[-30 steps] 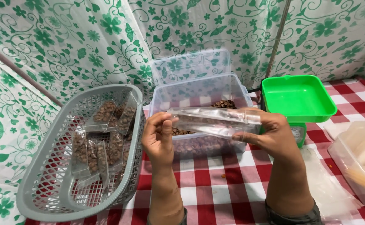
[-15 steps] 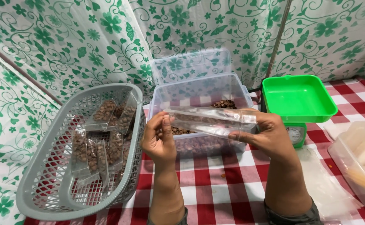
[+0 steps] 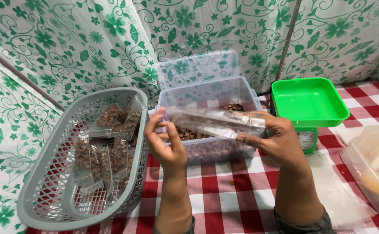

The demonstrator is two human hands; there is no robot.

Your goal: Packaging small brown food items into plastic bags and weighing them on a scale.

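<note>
Green-flowered cloth is hanging behind a red checked tablecloth [image 3: 241,203], where the left hand [image 3: 165,145] and right hand [image 3: 276,141] are pinching a clear plastic bag [image 3: 217,123] above the open tub [image 3: 211,99].

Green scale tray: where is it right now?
In the head view, the green scale tray sits at the right on the checked tablecloth, just right of the clear plastic tub and beyond the right hand.
</note>
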